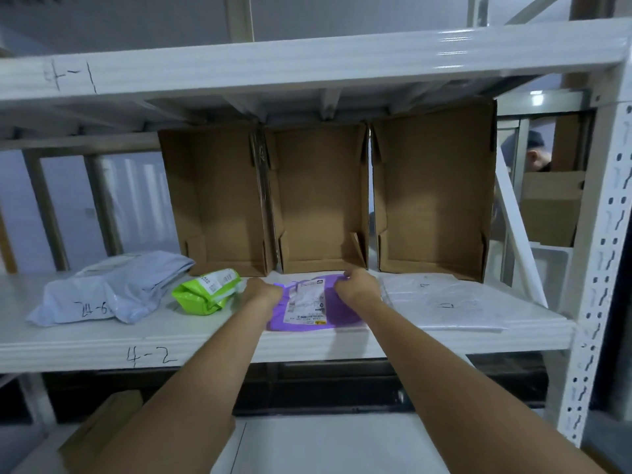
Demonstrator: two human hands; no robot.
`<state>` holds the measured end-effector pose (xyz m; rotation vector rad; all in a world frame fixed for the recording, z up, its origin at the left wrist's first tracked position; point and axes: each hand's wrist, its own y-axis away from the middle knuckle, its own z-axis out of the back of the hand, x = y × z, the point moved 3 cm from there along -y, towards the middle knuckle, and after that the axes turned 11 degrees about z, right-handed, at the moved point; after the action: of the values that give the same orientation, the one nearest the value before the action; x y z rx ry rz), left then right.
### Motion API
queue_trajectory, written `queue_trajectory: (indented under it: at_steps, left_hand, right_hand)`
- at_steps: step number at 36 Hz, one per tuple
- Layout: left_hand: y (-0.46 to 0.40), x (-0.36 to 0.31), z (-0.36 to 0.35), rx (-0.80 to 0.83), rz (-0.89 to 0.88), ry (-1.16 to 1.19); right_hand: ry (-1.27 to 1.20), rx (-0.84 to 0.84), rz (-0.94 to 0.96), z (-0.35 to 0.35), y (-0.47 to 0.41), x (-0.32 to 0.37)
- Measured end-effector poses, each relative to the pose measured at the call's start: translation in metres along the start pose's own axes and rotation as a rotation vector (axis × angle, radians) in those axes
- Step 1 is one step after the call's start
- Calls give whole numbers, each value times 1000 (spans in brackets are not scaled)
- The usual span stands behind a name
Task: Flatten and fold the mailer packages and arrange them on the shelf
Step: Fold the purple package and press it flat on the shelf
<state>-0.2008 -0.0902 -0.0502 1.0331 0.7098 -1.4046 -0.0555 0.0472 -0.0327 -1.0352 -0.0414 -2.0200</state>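
Purple mailer [321,304] flat at shelf [102,336] front edge, mid-width, label up. Left hand [260,290] gripping its left edge; right hand [359,285] pinching its far right corner. Green mailer [205,292] just left; grey mailers [113,289] toward left end; white mailers [441,302] right; boxes [321,200] along back edge.

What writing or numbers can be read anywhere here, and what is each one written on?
"4-1": handwritten on the upper shelf beam.
"4-2": handwritten on the front edge of the lower shelf.
"24-6": handwritten on the grey mailer; it may run on beyond a fold.
Purple mailer label: too small to read.
Green mailer label: too blurred to read.
White mailer: faint marks, unreadable.
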Motion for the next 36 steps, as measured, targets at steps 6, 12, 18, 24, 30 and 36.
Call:
queue_trajectory:
  at_steps: [6,12,18,24,30,36]
  left_hand:
    - [-3,-10,-15,216,114,316]
    - [14,-37,-46,274,82,366]
    - [81,-67,-93,409,76,455]
    - [57,-72,-159,392,23,454]
    - [89,-70,-174,279,-49,289]
    - [103,-60,-171,115,-203,-125]
  right_hand:
    - [-61,-34,-36,17,-9,-5]
    - [-77,-83,-23,53,-21,-19]
    - [-92,-169,-58,102,-25,-56]
    - [-107,-221,-95,136,-17,-102]
    - [-66,-217,-72,150,-9,-137]
    - [111,-149,-14,140,-3,-152]
